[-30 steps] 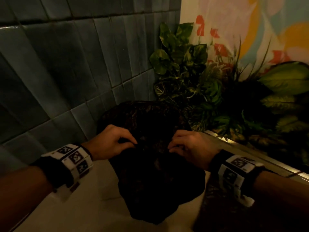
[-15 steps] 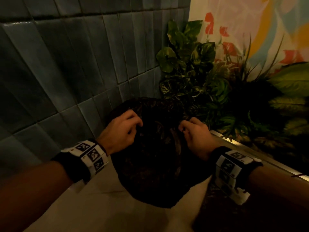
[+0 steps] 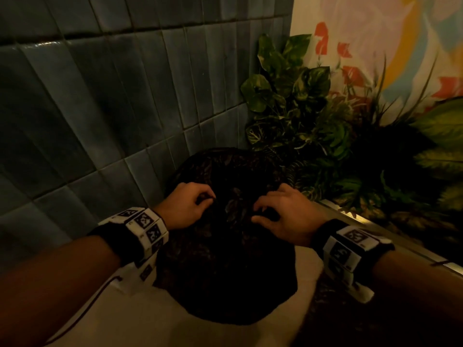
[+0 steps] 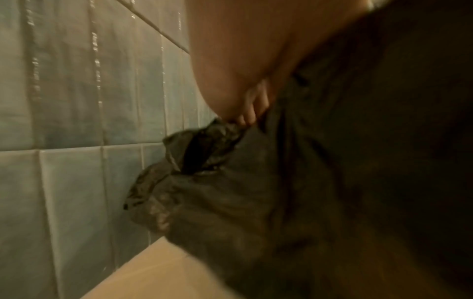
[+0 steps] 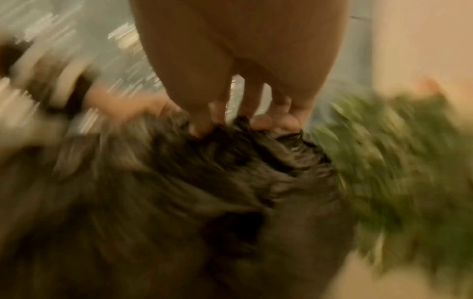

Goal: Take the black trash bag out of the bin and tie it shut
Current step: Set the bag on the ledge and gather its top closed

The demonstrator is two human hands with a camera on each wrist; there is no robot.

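Held up over the pale floor (image 3: 105, 319) by the tiled wall (image 3: 100, 108), the black trash bag (image 3: 225, 271) looks thin, soft and slippery, so the left hand (image 3: 184, 206) and right hand (image 3: 283, 214), both pinching its crumpled top, should gather the plastic there.

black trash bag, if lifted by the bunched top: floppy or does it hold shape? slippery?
Likely floppy: the black trash bag film is crumpled into folds where the left hand and right hand pinch it. Probably slick, since the folds look glossy. Weight can't be judged; the contents are hidden.
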